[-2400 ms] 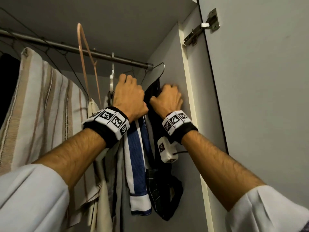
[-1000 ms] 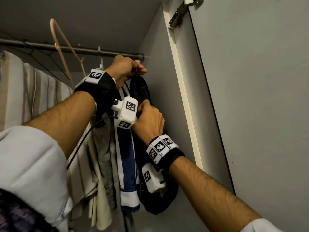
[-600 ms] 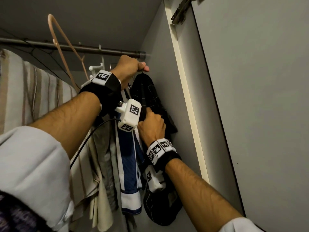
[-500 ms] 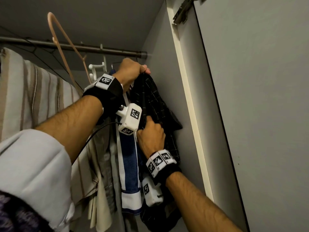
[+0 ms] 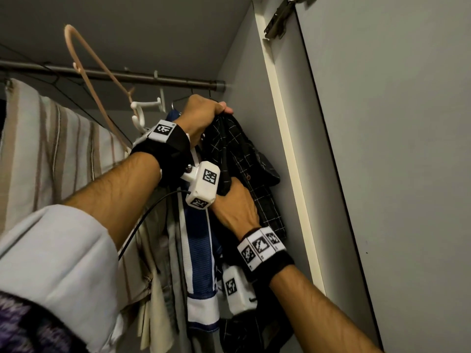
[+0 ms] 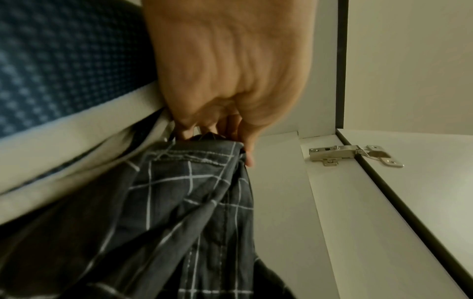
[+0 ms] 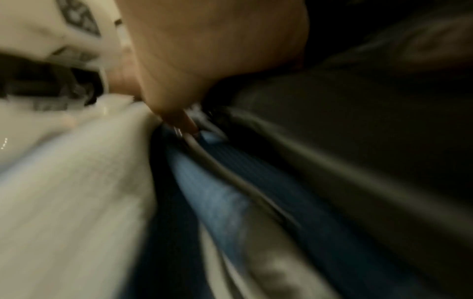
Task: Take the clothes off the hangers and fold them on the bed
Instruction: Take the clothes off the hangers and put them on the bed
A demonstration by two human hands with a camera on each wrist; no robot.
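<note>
1. Left hand (image 5: 201,115), fingers curled, gripping the top of the dark grey white-checked cotton shirt (image 5: 237,159) just below the dark metal closet rail (image 5: 127,76).
2. Right hand (image 5: 235,205), fingers closed on the same shirt lower down.
3. Hanging beside the grey wardrobe side wall (image 5: 244,80), touching the blue-and-white striped garment (image 5: 198,253).

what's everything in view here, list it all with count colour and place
checked shirt: 1, black with white grid, far right under the rail, bunched in both hands
blue garment: 1, blue and white, left of the shirt
striped cloth: 1, beige and white, far left
hangers: 1 pink, 1 white, on the rail
rail: 1, dark metal, across the top
door: 1, grey, right
hinge: 1, metal, door top
left hand: grip on shirt top
right hand: grip lower on shirt
</note>
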